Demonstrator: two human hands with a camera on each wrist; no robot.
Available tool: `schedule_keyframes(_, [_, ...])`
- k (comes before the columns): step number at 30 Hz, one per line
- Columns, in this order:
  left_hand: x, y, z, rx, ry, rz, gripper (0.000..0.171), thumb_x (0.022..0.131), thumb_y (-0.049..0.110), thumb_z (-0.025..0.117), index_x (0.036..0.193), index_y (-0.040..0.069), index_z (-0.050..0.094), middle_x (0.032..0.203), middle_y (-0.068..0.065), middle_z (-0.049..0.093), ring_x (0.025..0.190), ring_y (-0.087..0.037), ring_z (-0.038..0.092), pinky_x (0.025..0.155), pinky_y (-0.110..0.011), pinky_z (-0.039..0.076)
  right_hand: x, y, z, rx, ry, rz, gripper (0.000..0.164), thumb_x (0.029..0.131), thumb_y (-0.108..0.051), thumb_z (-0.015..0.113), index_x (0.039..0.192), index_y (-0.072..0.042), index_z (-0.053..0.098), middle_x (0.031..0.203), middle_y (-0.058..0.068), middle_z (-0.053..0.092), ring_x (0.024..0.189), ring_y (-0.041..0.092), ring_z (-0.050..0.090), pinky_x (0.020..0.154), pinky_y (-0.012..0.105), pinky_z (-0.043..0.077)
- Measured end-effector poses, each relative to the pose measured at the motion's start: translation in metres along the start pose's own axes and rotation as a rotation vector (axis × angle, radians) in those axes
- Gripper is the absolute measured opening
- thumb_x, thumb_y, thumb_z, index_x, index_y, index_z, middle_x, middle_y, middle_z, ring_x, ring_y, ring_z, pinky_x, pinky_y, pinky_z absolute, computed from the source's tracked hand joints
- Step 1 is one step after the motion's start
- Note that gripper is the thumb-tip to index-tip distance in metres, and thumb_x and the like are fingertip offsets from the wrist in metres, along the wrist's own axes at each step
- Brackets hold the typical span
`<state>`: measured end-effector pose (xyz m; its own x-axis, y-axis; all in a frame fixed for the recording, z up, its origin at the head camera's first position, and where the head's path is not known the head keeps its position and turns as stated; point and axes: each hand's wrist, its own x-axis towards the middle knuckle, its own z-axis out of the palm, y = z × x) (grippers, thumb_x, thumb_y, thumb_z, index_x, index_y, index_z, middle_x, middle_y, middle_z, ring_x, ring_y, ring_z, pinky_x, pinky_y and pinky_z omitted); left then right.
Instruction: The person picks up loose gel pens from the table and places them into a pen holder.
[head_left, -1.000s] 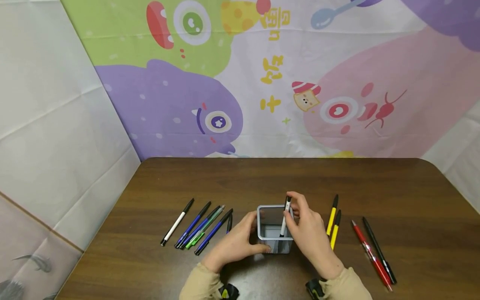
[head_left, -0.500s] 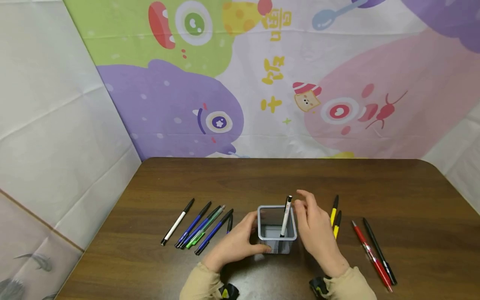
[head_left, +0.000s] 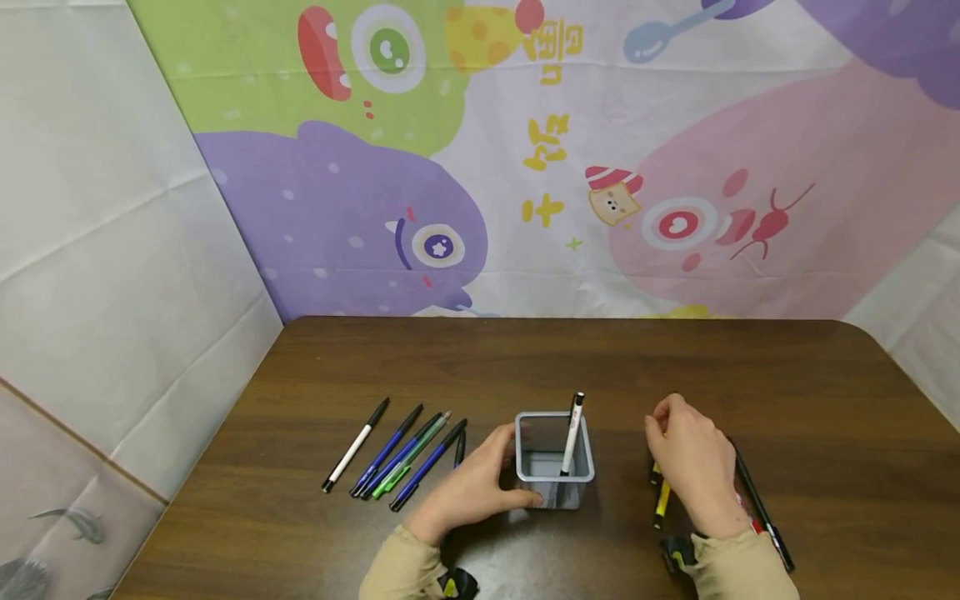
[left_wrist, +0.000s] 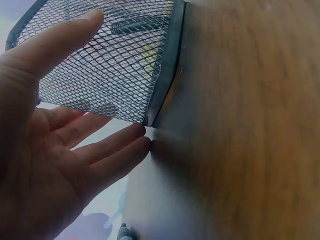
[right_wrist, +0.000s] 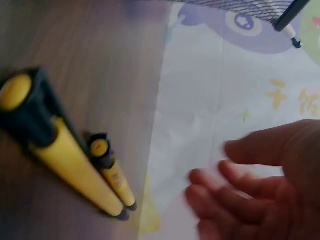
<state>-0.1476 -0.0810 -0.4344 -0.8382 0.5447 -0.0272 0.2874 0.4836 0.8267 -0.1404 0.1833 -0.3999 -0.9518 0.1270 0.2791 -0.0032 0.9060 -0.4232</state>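
My left hand (head_left: 476, 483) holds a square grey mesh pen holder (head_left: 555, 479) by its left side, thumb along the near face. The left wrist view shows the thumb over the mesh (left_wrist: 132, 75) and the fingers at another side. A white marker with a black end (head_left: 573, 437) stands tilted inside the holder. Off to the right, my right hand (head_left: 693, 462) hovers over two yellow-and-black pens (head_left: 662, 504), partly covering them. In the right wrist view its fingers (right_wrist: 235, 200) bend loosely around nothing, apart from the nearer yellow pen (right_wrist: 75, 170) and the farther one (right_wrist: 119, 182).
Left of the holder lie a white marker (head_left: 355, 457), several blue pens (head_left: 386, 450) and a green pen (head_left: 411, 456). A black pen (head_left: 765, 508) lies beyond the right hand, beside a mostly hidden red pen. The brown table (head_left: 480, 358) meets a printed cloth at the back.
The right hand let go of the white marker, leaving it in the holder, and moved right to the yellow pens. The left hand has stayed at the holder.
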Motion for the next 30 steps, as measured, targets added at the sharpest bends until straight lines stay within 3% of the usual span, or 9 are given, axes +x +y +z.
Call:
schedule_keyframes(6, [-0.001,0.0,0.001,0.0,0.001,-0.004,0.084,0.074,0.035,0.074,0.139,0.012,0.027,0.128,-0.008,0.043,0.116,-0.021,0.05,0.094,-0.035,0.042,0.001,0.009,-0.002,-0.056,-0.336,0.165,0.021,0.085,-0.019,0.057,0.082,0.001,0.052,0.064,0.008,0.05,0.051,0.02,0.048,0.043,0.031,0.036])
schedule_keyframes(10, [-0.001,0.0,0.001,0.0,0.001,-0.003,0.084,0.074,0.036,0.075,0.139,0.012,0.027,0.127,-0.007,0.044,0.115,-0.02,0.051,0.094,-0.035,0.042,0.002,0.012,-0.001,-0.072,-0.451,0.255,0.031,0.084,-0.022,0.058,0.089,0.008,0.051,0.069,0.013,0.052,0.057,0.024,0.051,0.047,0.033,0.039])
schedule_keyframes(14, [0.0,-0.001,0.001,0.002,0.005,0.006,0.084,0.073,0.035,0.075,0.139,0.013,0.028,0.126,-0.007,0.044,0.114,-0.019,0.052,0.094,-0.034,0.042,0.002,0.014,0.001,-0.078,-0.47,0.288,0.04,0.083,-0.024,0.06,0.096,0.012,0.048,0.071,0.017,0.054,0.06,0.027,0.053,0.048,0.035,0.04])
schedule_keyframes(20, [0.001,-0.002,0.001,0.008,0.007,0.013,0.083,0.073,0.035,0.075,0.138,0.013,0.028,0.125,-0.007,0.045,0.113,-0.019,0.052,0.094,-0.034,0.042,0.001,0.014,0.004,-0.068,-0.467,0.306,0.04,0.084,-0.024,0.059,0.098,0.012,0.048,0.07,0.017,0.055,0.061,0.029,0.053,0.047,0.036,0.039])
schedule_keyframes(30, [0.0,0.0,0.0,0.008,0.006,0.014,0.083,0.074,0.034,0.075,0.138,0.012,0.028,0.125,-0.007,0.045,0.112,-0.019,0.052,0.093,-0.033,0.042,-0.001,0.01,0.009,-0.112,-0.412,0.27,0.034,0.084,-0.022,0.059,0.089,0.011,0.054,0.073,0.023,0.058,0.063,0.036,0.057,0.05,0.043,0.043])
